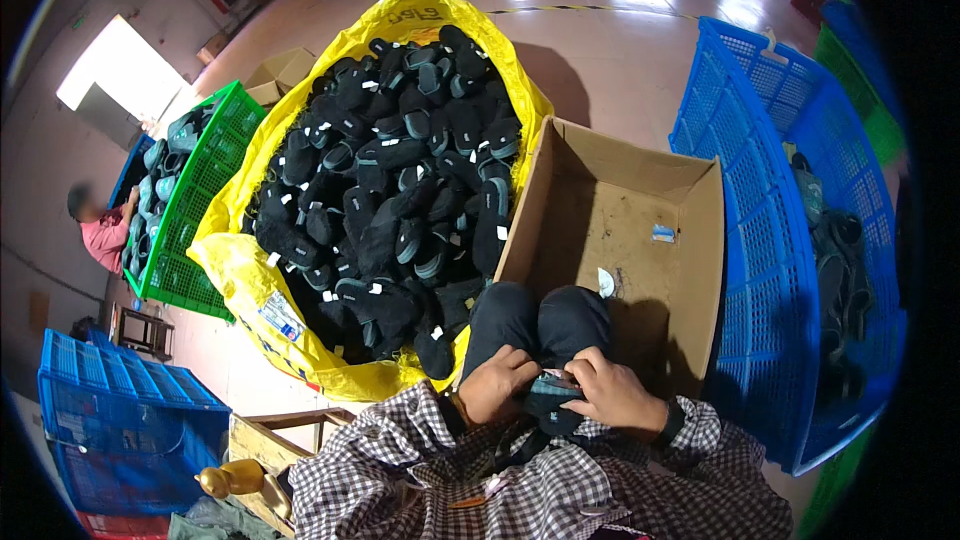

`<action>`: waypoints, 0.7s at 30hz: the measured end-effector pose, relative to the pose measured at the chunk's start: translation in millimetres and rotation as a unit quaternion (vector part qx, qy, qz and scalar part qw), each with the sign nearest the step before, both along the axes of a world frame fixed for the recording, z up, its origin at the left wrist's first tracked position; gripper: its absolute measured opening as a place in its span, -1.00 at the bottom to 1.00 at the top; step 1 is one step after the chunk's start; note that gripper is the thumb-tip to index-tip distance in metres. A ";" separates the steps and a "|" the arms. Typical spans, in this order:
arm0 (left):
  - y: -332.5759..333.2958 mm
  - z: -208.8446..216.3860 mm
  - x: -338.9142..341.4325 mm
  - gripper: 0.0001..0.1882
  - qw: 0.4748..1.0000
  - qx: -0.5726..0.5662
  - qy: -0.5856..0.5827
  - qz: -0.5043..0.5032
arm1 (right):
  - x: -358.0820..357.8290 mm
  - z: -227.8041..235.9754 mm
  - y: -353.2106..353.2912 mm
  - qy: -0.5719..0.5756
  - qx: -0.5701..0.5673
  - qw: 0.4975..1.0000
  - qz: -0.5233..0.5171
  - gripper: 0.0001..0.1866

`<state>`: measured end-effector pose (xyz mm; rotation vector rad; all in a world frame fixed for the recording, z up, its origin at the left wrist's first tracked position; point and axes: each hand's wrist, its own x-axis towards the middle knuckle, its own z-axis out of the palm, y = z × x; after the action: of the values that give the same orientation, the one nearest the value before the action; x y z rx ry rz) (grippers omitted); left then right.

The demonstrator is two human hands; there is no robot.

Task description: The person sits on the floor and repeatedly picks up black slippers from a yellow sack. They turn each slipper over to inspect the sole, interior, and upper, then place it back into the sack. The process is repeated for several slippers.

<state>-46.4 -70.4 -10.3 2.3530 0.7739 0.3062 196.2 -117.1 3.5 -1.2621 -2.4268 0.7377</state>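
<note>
In my lap is a small black shoe upper with a grey-green collar, its opening toward my knees. My left hand grips its left edge with curled fingers. My right hand pinches the collar from the right, thumb across the front. Just beyond my knees stands a big yellow woven sack, its mouth spread wide. It is heaped with black shoe uppers, many with small white tags. Touching its right side is an open cardboard box with a few paper scraps on its floor.
A tall blue crate holding grey-green shoe parts rises at the right. Left stand a green crate of similar parts and blue crates. A co-worker in pink is behind the green one. A wooden form lies beside me.
</note>
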 end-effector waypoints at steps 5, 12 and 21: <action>13.4 -13.5 -9.5 -0.42 0.998 0.023 0.000 -0.058 | -6.4 -11.2 -7.4 0.004 0.012 0.999 -0.033 -0.38; 11.4 -14.3 -3.6 -0.43 0.993 0.067 -0.058 -0.081 | -2.1 -21.3 -11.5 0.023 0.050 0.997 -0.055 -0.38; -3.2 -3.2 14.1 -0.44 0.992 0.051 -0.100 0.059 | -12.3 -39.8 -10.9 0.105 0.043 0.974 -0.198 -0.45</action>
<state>-32.3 -73.6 -13.6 2.3310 0.8182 0.6355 183.8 -128.0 -36.3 -1.4871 -1.9354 0.6080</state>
